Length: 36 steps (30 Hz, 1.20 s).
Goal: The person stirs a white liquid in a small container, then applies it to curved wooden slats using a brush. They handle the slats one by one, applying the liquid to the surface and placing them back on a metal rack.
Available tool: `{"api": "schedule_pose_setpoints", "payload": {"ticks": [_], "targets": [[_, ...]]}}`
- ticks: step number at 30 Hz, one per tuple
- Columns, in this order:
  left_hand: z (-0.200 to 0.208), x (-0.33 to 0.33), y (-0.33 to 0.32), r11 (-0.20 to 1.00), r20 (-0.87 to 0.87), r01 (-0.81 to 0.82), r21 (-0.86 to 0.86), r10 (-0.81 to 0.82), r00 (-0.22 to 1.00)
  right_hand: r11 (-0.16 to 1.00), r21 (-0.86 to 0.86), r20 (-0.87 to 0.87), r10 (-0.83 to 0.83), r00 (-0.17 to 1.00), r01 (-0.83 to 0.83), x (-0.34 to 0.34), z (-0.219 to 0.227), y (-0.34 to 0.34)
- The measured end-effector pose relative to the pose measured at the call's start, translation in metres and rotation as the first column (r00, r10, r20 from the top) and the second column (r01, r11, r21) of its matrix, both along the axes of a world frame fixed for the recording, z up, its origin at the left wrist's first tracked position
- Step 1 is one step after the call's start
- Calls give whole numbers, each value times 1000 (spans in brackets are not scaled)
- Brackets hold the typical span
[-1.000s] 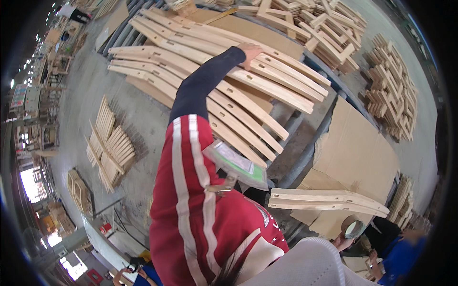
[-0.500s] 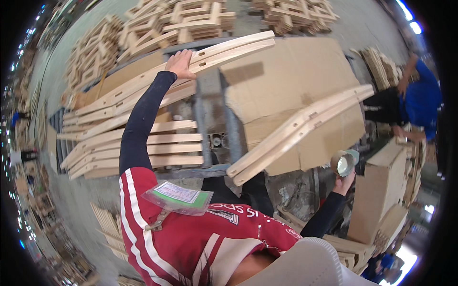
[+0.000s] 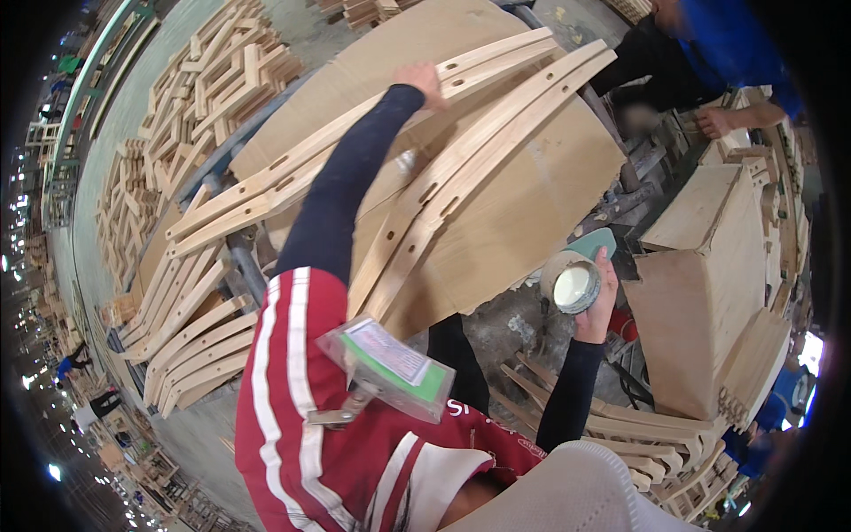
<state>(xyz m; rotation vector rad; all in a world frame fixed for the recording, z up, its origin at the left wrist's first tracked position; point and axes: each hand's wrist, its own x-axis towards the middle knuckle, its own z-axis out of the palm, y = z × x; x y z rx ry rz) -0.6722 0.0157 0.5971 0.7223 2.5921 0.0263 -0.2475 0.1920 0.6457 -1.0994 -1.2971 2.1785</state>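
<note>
My left hand (image 3: pixel 421 82) is closed over a pair of long pale wooden rails (image 3: pixel 266 182) with oval slots, held side by side and slanting across the cardboard. Closer to me, a second pair of slotted rails (image 3: pixel 501 151) lies on the cardboard sheet (image 3: pixel 496 257), angled the same way. Toward the right, my right hand (image 3: pixel 601 306) grips a round tub (image 3: pixel 576 285) with a white substance inside. A flat teal piece (image 3: pixel 592 244) sticks up behind the tub, in the same hand; its lower part is hidden.
Several curved rails (image 3: pixel 204 355) are stacked at the left. Wooden frames (image 3: pixel 222 80) pile up beyond them. A large cardboard box (image 3: pixel 678 310) stands at right, near more curved wood pieces (image 3: pixel 647 434). A person in blue (image 3: pixel 736 53) works at the far right.
My left hand has carried its pair of rails from the left stack rightward over the cardboard, nearer the other pair. The tub in my right hand appears further left, and the view has turned.
</note>
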Motion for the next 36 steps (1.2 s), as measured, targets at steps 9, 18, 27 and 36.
{"api": "schedule_pose_setpoints", "payload": {"ticks": [9, 18, 27, 36], "targets": [[-47, -18, 151, 963, -281, -31, 267, 108, 954, 1000, 8, 103, -20, 995, 20, -19, 2, 17], [-6, 162, -64, 656, 267, -174, 734, -42, 963, 988, -14, 16, 152, 988, -152, -58, 9, -19], [62, 429, -304, 7, 859, -861, 509, 54, 509, 607, 93, -40, 794, 606, -789, -64, 30, -233], [76, 605, -484, -498, 892, -746, 442, 335, 305, -163, 187, -8, 986, -168, -969, 65, 25, -524]]}}
